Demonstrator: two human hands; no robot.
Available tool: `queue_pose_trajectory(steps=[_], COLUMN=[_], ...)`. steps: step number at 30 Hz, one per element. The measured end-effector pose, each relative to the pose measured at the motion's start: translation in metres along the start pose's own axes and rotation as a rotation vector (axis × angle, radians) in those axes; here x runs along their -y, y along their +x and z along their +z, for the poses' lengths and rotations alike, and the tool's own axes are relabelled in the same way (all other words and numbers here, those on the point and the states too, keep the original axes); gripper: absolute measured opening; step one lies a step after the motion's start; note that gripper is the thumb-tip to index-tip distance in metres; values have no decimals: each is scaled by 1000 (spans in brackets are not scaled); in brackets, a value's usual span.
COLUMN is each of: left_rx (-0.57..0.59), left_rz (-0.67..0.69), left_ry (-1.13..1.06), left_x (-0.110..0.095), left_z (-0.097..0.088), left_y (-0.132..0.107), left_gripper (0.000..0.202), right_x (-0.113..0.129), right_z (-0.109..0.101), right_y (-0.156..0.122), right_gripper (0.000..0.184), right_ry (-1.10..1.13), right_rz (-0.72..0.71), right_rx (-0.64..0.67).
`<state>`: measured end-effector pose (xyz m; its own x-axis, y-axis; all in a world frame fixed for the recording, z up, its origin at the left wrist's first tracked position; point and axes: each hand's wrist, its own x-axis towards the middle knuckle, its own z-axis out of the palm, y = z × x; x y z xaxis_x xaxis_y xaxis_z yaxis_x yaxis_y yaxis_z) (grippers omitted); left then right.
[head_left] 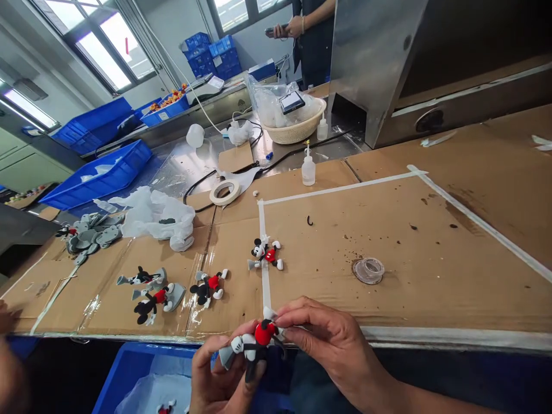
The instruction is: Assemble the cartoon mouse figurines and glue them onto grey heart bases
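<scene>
Red-and-black toy mouse [261, 339] is held steady, clamped between the left hand [219, 374] and right hand [332, 339], just off the cardboard sheet's edge [328, 325], its small limbs supported.

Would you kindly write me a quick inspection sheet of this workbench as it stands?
Surface: cardboard sheets cover the bench, marked with white tape lines and dark stains.
Job's things: a Mickey Mouse figure in red shorts is held at the bench edge; four more figures lie on the cardboard, with grey pieces heaped at left.
Clutter: masking tape roll, dropper bottle, clear round cap, crumpled plastic bags, woven basket.
Hands: left hand and right hand both grip the figure.
Cables: black cable runs over the steel behind the cardboard.
Surroundings: stacked blue crates, a co-worker holding a phone, windows.
</scene>
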<state>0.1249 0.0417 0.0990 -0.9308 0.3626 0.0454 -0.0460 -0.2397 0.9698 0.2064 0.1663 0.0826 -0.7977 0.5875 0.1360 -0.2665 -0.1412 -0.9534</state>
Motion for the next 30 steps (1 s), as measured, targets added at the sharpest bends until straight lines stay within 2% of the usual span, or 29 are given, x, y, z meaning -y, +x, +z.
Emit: queue_pose_trajectory(steps=[4,8,14,18,22,24,27,30], left_rx=[7,0,-2,-39,-63,-71,-113,-171], left_rz=[-204,-374,-482,-530,-514,-465,-272,-44], left_ry=[-154,-342,-428,-426,-383,-326,-119,89], left_x=[12,23,29,30,30,26,16,6], left_z=[-7,-8,-5,-2,-3,-3,-3,-2], left_y=[1,1,-6,-9,-6,-2,2,0], left_gripper=[55,59,59,58,62,63,58,56], right_x=[3,10,15,15,15,13,6,-1], right_z=[0,2,6,7,4,2,-1,-1], right_y=[-3,-4,-6,-7,-6,-5,-2,-1], right_gripper=[7,10,16,9,7,6,20,34], right_ry=[6,10,-85,-96,-128,-125,58,229], right_rz=[-22,-95,-279,-286,-220,-79,212,353], right_rx=[4,17,35,60,47,28,26,8])
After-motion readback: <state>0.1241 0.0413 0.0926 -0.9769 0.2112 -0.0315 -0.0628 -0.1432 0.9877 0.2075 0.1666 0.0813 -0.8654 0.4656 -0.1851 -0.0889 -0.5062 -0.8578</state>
